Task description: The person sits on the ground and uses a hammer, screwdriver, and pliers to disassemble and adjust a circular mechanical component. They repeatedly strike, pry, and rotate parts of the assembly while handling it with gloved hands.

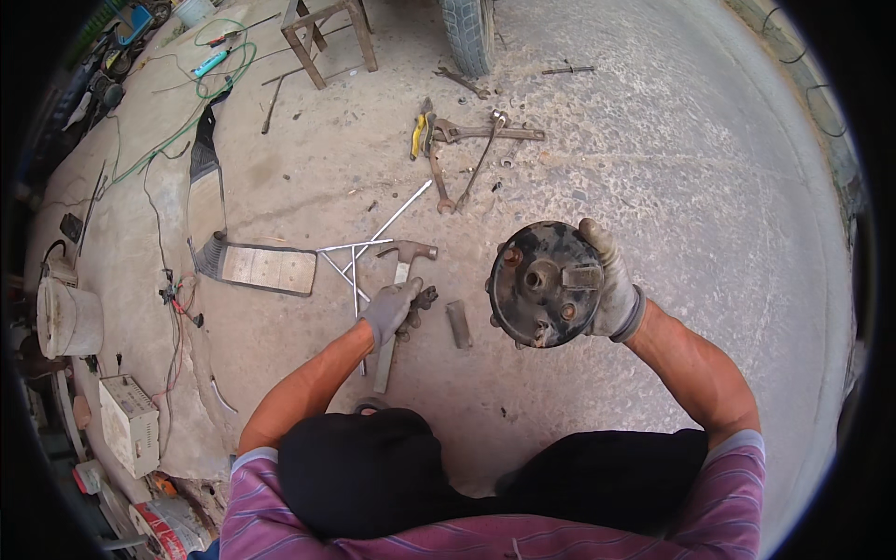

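My right hand (618,280), in a light grey work glove, grips the right rim of a round black metal part (546,313). It has a central hole, a raised rectangular boss and several knobs round its edge, and it is held above the ground. On the left, my gloved left hand (392,313) is closed round the pale handle of a claw hammer (409,252); the head points away from me. Dark shapes beside that hand look like blackened glove fingers. Between the two hands lies a short grey metal cylinder (458,324).
Ahead lie an adjustable wrench (495,133), yellow-handled pliers (419,135) and spanners. A silver cross-shaped rod tool (378,233) sits beside a webbing-edged board (269,269). Farther off are a tyre (467,37) and a stool (322,23). Cables, a bucket (70,317) and a metal box (131,425) occupy the left.
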Demonstrator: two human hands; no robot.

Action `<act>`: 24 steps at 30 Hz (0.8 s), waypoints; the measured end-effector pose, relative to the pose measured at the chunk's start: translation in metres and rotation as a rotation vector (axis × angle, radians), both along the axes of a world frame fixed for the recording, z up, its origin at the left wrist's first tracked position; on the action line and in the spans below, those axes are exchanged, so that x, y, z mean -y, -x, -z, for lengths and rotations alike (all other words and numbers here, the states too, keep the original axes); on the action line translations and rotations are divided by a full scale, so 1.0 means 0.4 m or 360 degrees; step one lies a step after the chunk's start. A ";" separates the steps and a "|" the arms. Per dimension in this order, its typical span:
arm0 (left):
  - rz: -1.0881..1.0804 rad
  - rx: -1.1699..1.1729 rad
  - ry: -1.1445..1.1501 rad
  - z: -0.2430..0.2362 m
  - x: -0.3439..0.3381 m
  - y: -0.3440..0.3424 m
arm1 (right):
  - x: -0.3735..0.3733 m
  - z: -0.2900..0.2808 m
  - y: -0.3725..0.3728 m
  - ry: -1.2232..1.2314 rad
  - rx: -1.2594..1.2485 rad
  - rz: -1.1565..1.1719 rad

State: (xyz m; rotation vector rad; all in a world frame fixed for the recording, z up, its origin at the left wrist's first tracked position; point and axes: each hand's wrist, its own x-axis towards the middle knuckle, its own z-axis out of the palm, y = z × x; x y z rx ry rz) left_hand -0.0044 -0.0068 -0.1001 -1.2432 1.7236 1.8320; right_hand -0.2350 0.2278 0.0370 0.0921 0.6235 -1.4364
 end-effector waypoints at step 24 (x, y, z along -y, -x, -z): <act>0.0834 -0.1262 0.1458 -0.295 -0.125 0.155 | -0.019 0.031 -0.040 0.0265 -0.0836 -0.0371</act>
